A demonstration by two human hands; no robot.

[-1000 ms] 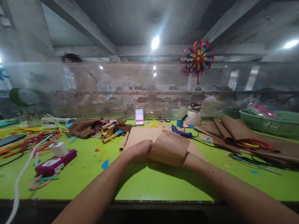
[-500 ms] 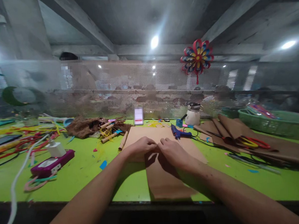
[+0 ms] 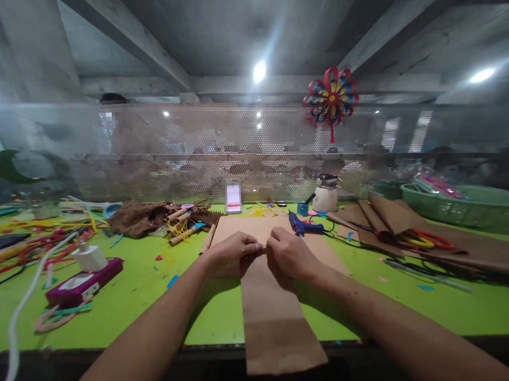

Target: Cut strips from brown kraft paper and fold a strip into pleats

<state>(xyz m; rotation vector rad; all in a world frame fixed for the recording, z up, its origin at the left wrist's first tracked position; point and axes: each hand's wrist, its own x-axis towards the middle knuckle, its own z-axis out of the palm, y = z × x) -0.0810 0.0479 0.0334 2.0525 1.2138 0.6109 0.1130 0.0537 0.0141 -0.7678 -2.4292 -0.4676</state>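
My left hand (image 3: pixel 230 254) and my right hand (image 3: pixel 289 256) meet at the middle of the green table (image 3: pixel 127 302). Both pinch the far end of a long strip of brown paper (image 3: pixel 273 318). The strip runs toward me and hangs over the table's near edge. Under the hands lies a larger brown paper sheet (image 3: pixel 257 227). A blue glue gun (image 3: pixel 302 226) lies just beyond my right hand.
A purple power strip (image 3: pixel 83 281) with a white charger and cable sits at left. Rolled paper tubes (image 3: pixel 187 226), coloured strips, a phone (image 3: pixel 233 198), a white jar (image 3: pixel 325 196), folded brown paper with scissors (image 3: pixel 417 241) and a green basket (image 3: pixel 462 206) ring the work area. A person stands behind the mesh screen.
The folded brown piece held up a second ago has been laid flat as a long strip toward me. My right hand came over beside the left, and both slid slightly nearer the far end.
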